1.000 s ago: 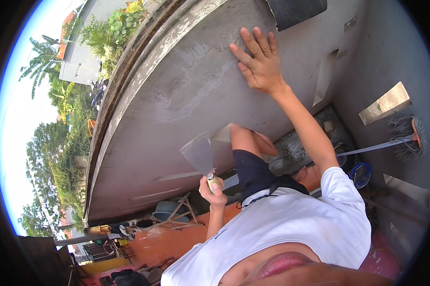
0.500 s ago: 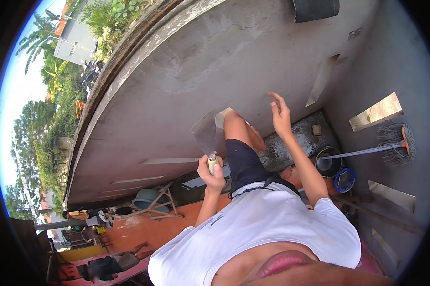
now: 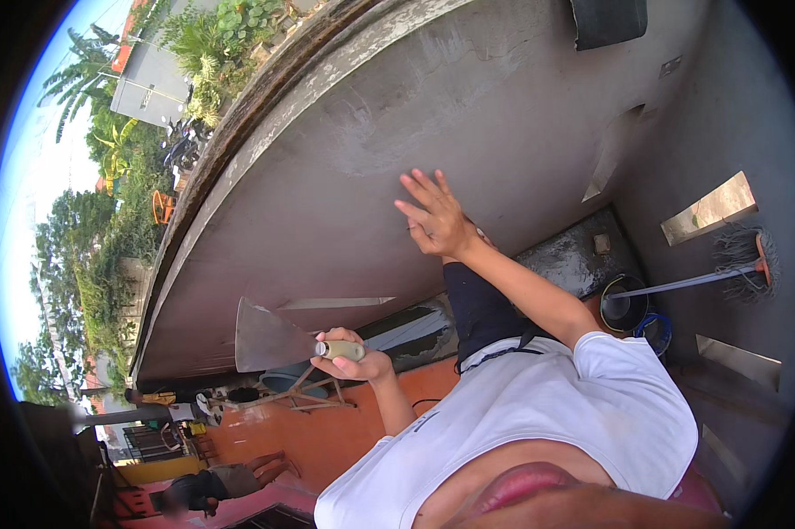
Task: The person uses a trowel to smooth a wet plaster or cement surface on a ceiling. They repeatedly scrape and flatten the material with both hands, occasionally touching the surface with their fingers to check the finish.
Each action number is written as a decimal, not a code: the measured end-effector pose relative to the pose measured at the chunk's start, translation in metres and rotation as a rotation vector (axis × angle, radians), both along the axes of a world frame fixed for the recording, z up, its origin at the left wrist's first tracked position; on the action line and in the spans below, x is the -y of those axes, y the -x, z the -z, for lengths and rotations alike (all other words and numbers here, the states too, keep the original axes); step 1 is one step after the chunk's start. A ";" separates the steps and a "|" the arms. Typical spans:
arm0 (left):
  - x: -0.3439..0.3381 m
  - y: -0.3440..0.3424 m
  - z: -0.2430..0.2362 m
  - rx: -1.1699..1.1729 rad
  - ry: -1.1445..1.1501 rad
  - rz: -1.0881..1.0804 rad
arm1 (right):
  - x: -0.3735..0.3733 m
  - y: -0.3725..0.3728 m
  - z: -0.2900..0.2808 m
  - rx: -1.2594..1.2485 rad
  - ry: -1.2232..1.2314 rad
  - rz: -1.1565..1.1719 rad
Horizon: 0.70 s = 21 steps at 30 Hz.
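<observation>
My left hand (image 3: pixel 365 363) is closed round the pale handle of a wide-bladed scraper (image 3: pixel 269 339). Its broad, flat metal blade points left, beside the grey wall (image 3: pixel 327 238). Raised higher, my right hand (image 3: pixel 437 217) has its fingers spread and holds nothing. It is in front of the same wall; whether it touches the surface I cannot tell. Past it on the wall is a paler, scuffed patch (image 3: pixel 415 115). My right forearm crosses over my dark shorts (image 3: pixel 478 304).
On the right a mop (image 3: pixel 746 263) leans, near a black bucket (image 3: pixel 620 307) and a blue pail (image 3: pixel 656 332). A small block (image 3: pixel 601 243) lies on the wet ledge. At lower left are a wooden stand (image 3: pixel 313 391), a bluish basin (image 3: pixel 283 377) and a person (image 3: pixel 208 490).
The scraper has swung left and down, its blade turned from upward to leftward. My right hand has moved left across the wall with its fingers spreading. The view has shifted slightly.
</observation>
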State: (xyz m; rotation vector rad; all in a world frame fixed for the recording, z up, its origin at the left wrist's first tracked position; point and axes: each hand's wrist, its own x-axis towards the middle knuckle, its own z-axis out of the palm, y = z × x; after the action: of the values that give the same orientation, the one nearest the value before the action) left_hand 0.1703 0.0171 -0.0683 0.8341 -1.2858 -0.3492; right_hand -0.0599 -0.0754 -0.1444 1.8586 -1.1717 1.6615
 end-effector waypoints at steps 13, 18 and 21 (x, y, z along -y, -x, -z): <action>0.002 0.055 0.008 0.043 -0.152 0.302 | -0.098 -0.012 -0.021 0.964 -0.859 -1.102; -0.020 0.100 0.026 0.036 -0.404 0.651 | -0.135 -0.016 -0.040 0.682 -0.627 -0.729; -0.028 0.115 0.029 0.294 -0.516 0.606 | -0.143 -0.006 -0.034 0.736 -0.659 -0.572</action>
State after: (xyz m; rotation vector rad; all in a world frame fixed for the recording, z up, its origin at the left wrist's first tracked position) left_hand 0.0550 0.0454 -0.0973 0.9300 -1.7518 -1.1083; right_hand -0.0534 0.0674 -0.1104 2.1572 -1.7457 2.6797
